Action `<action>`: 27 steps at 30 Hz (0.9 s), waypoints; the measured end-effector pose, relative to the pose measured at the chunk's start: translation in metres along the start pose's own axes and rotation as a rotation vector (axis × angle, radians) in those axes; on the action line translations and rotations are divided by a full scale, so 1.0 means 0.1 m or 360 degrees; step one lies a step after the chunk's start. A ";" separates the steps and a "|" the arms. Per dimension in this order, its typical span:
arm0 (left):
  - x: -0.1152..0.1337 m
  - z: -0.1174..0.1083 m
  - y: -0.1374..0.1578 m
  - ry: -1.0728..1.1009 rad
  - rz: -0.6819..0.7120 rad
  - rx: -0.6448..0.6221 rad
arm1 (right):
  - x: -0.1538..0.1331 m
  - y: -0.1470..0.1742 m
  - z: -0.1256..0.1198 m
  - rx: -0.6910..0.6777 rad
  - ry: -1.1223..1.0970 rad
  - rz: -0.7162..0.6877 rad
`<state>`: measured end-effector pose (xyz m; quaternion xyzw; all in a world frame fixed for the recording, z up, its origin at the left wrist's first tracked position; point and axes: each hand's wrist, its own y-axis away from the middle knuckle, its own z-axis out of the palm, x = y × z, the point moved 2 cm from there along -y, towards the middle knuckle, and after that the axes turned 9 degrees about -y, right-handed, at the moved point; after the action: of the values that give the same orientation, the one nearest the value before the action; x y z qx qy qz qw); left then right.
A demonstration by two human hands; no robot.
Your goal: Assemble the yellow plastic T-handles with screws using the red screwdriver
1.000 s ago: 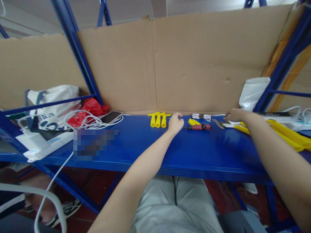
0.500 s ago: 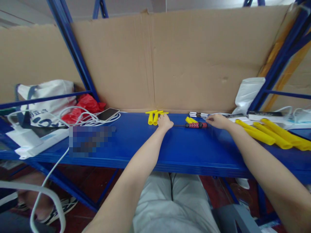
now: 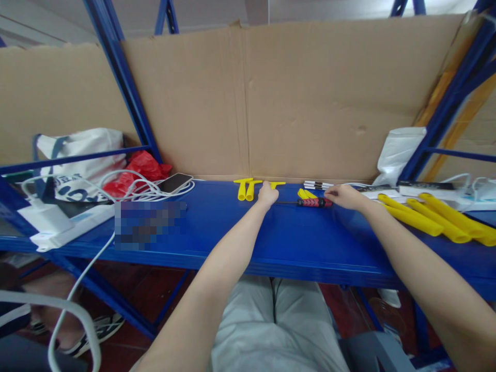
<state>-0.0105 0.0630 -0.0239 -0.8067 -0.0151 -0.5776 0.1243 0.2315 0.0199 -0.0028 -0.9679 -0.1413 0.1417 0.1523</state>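
My left hand (image 3: 268,196) is closed around a yellow T-shaped piece (image 3: 277,184), whose crossbar shows past the fingers while the rest is hidden. Just left of it lie two more yellow T-shaped pieces (image 3: 250,191), side by side with their round ends towards me. A screwdriver with a red and black handle (image 3: 314,202) rests on the blue shelf, its thin shaft pointing at my left hand. My right hand (image 3: 344,197) has its fingers pinched together at the handle's end; what they hold, if anything, is hidden. Small yellow parts (image 3: 307,194) lie behind the handle.
Yellow tubes (image 3: 430,221) lie at the right of the blue shelf (image 3: 217,232). White sticks (image 3: 318,185) sit at the back. On the left are a phone (image 3: 176,183), white cables, a red bag (image 3: 141,168) and a power strip (image 3: 73,227). Cardboard (image 3: 310,98) closes the rear.
My left hand has moved a little to the right with its T-shaped piece, widening the distance from the other two. My right hand's fingers have shifted slightly left over the screwdriver handle's end.
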 end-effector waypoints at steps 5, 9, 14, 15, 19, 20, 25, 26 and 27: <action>0.16 0.03 0.11 0.0253 -0.0072 -0.0153 | -0.04 0.00 0.00 0.0099 -0.0282 0.0150; 0.30 0.04 0.22 0.0609 -0.0020 -0.0414 | -0.05 -0.01 0.00 0.0255 -0.0392 0.0163; 0.35 0.11 0.33 0.0780 0.0122 -0.0829 | 0.00 -0.01 -0.02 0.0515 -0.0403 0.0092; 0.35 0.12 0.34 0.0765 0.0148 -0.0900 | 0.01 -0.01 -0.03 0.0581 -0.0437 0.0087; 0.34 0.14 0.38 0.0687 0.0267 -0.1055 | 0.01 0.01 -0.09 0.0812 -0.0489 0.0104; 0.34 0.14 0.39 0.0670 0.0295 -0.1073 | 0.00 0.01 -0.11 0.0842 -0.0484 0.0108; 0.37 0.13 0.44 0.0456 0.0377 -0.1021 | -0.06 0.04 -0.14 0.0874 -0.0461 0.0111; 0.37 0.13 0.45 0.0380 0.0382 -0.0972 | -0.07 0.04 -0.14 0.0861 -0.0449 0.0087; 0.37 0.12 0.45 0.0297 0.0387 -0.0917 | -0.09 0.04 -0.12 0.0842 -0.0436 0.0057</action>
<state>0.0209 0.0179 -0.0007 -0.7482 0.2568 -0.6105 -0.0403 0.2282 0.0107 0.0095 -0.8689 -0.1016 0.3054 0.3762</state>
